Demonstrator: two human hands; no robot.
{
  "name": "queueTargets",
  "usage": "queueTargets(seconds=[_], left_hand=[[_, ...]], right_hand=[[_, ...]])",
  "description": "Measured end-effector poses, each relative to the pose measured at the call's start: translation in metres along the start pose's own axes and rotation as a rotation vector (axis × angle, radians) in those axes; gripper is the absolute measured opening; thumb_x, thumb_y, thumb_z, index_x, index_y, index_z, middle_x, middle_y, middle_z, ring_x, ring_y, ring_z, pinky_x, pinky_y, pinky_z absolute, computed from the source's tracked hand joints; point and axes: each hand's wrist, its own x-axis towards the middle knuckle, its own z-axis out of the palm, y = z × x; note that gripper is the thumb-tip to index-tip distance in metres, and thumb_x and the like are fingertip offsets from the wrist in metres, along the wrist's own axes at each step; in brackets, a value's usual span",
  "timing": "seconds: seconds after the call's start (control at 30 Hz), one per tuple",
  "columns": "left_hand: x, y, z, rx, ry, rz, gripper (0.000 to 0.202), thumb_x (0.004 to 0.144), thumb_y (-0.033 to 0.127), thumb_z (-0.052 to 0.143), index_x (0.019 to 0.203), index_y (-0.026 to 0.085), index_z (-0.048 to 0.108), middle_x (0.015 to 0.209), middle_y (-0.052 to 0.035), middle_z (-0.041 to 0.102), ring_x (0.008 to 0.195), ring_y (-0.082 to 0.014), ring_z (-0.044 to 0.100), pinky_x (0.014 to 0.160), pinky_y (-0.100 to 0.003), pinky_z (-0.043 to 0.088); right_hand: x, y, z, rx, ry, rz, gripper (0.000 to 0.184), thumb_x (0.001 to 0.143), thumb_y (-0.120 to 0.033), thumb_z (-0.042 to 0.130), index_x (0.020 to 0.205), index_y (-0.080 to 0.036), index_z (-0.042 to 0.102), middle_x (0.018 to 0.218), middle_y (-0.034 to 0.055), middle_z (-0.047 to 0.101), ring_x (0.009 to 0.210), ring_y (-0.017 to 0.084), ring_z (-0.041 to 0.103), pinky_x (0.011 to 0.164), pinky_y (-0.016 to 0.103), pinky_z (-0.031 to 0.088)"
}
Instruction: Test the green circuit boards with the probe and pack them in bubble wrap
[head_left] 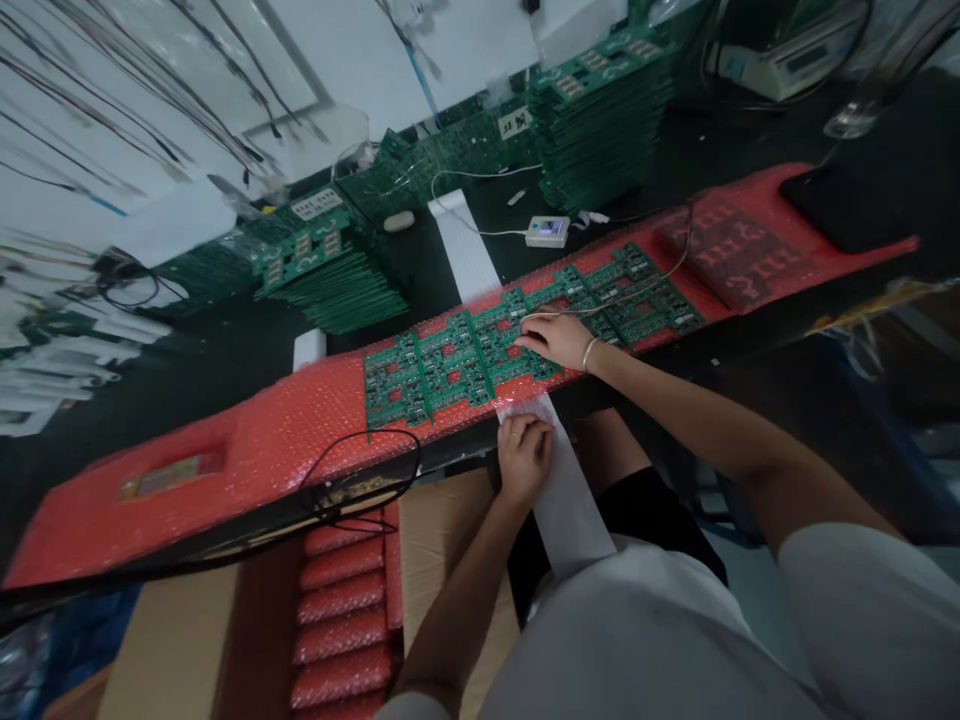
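Note:
My right hand [559,340] reaches over a row of green circuit boards [450,360], its fingers pinched at a thin pale cable [622,298] just above the boards. That cable loops back to the right, towards a small white meter [547,231] with a lit screen. My left hand [525,455], with a ring on one finger, is closed at the table's front edge, against a long white strip [566,500]. What its curled fingers hold, if anything, is hidden. The boards lie flat on red bubble wrap [300,415].
Stacks of green boards stand behind at left [337,285] and right [600,130]. A black cable loop [360,480] hangs over the front edge. Below, a cardboard box [442,530] sits by red bubble-wrapped packs [341,630]. A dark flat object [840,210] lies at right.

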Motion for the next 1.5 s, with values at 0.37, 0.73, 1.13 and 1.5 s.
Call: queueTargets(seconds=[0.37, 0.73, 1.13, 1.5], left_hand=[[0.077, -0.011, -0.039, -0.154, -0.100, -0.176, 0.011, 0.086, 0.013, 0.064, 0.086, 0.023, 0.069, 0.105, -0.0049, 0.063, 0.104, -0.0222, 0.057, 0.094, -0.039, 0.046], [0.110, -0.032, -0.008, -0.033, -0.170, -0.183, 0.009, 0.079, 0.014, 0.070, 0.075, 0.022, 0.073, 0.098, -0.0069, 0.063, 0.097, -0.0254, 0.057, 0.088, -0.042, 0.050], [0.104, -0.022, -0.009, 0.061, -0.118, -0.119, 0.008, 0.082, 0.015, 0.070, 0.089, 0.019, 0.070, 0.104, -0.0089, 0.064, 0.102, -0.0268, 0.057, 0.091, -0.044, 0.049], [0.075, -0.011, -0.014, 0.174, -0.122, 0.083, 0.022, 0.094, 0.024, 0.058, 0.113, 0.022, 0.070, 0.125, -0.0124, 0.063, 0.121, -0.0317, 0.053, 0.097, -0.051, 0.050]], right_hand=[[0.001, -0.005, -0.002, -0.008, 0.009, 0.005, 0.024, 0.096, -0.040, 0.057, 0.089, -0.020, 0.067, 0.095, 0.0069, 0.072, 0.096, 0.024, 0.059, 0.084, 0.033, 0.041], [0.001, -0.006, 0.000, 0.042, 0.025, 0.022, 0.021, 0.097, -0.036, 0.056, 0.086, -0.021, 0.064, 0.091, 0.0063, 0.070, 0.093, 0.022, 0.059, 0.083, 0.033, 0.043], [0.003, -0.007, -0.003, 0.025, 0.025, -0.001, 0.021, 0.097, -0.035, 0.056, 0.084, -0.020, 0.064, 0.089, 0.0056, 0.070, 0.092, 0.021, 0.059, 0.083, 0.033, 0.042], [0.001, -0.007, -0.004, 0.048, 0.056, -0.008, 0.019, 0.095, -0.032, 0.058, 0.080, -0.021, 0.062, 0.084, 0.0045, 0.069, 0.089, 0.021, 0.059, 0.081, 0.032, 0.044]])
